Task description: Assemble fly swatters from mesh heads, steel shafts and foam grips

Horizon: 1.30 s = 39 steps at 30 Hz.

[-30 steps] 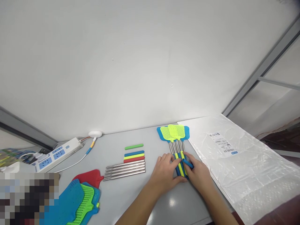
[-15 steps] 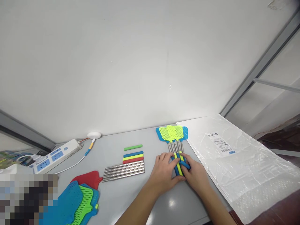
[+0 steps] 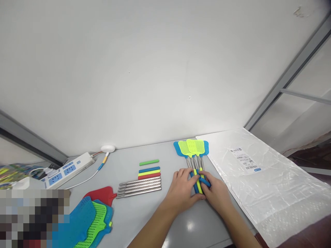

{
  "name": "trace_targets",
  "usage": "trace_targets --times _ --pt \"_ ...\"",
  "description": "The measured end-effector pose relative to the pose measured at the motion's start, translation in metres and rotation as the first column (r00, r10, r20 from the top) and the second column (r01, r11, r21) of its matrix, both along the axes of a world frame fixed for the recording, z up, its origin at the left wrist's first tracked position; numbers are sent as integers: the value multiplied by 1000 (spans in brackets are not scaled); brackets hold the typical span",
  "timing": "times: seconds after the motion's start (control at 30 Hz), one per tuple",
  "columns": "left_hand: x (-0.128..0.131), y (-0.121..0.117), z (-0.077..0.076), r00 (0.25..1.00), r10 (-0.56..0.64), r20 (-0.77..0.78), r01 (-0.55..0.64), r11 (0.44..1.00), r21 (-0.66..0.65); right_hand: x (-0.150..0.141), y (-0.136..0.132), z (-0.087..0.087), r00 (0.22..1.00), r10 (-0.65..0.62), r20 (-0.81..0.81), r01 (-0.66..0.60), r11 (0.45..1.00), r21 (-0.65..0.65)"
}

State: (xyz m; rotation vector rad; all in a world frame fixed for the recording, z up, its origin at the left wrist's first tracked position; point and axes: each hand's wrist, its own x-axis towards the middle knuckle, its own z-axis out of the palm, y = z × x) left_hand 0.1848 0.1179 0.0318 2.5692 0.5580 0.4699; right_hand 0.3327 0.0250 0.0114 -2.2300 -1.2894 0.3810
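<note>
Several assembled fly swatters [image 3: 192, 148] lie in a bundle on the grey table [image 3: 144, 213], yellow and blue heads fanned toward the wall. Their blue and yellow handles [image 3: 198, 182] sit between my hands. My left hand [image 3: 182, 191] cups the handles from the left with curled fingers. From the right, my right hand [image 3: 216, 194] presses against them, fingers closed round a blue handle. Both hands squeeze the bundle together.
Several metal rods [image 3: 139, 187] lie left of my hands, with loose green, blue, yellow and red grips [image 3: 149, 170] behind them. Loose swatter heads [image 3: 90, 217] are piled at the front left. A power strip [image 3: 68, 168] sits at the back left, a plastic bag [image 3: 258, 179] on the right.
My hands have stayed on the handles, pressing them slightly closer together. The view has shifted a little; the bundle has barely moved.
</note>
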Motion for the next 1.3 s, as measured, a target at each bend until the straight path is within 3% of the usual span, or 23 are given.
trace_targets --times 0.67,0.87,1.1,1.2,1.3 --pt "1 0 -4 1000 -5 0 5 1000 25 3 -2 -8 999 41 11 -42 997 57" --pt "-2 -2 5 1000 1 23 -2 997 83 0 -6 -9 997 6 71 -15 991 136" --pt "-50 -10 6 984 135 119 -139 990 25 -17 -10 -15 915 52 400 -152 963 223" --pt "-80 -20 4 963 203 177 -190 978 -85 -49 -6 -14 918 149 367 -225 959 174" --pt "-105 -31 2 929 271 254 -218 951 -218 -95 1 -8 931 306 199 -331 938 107"
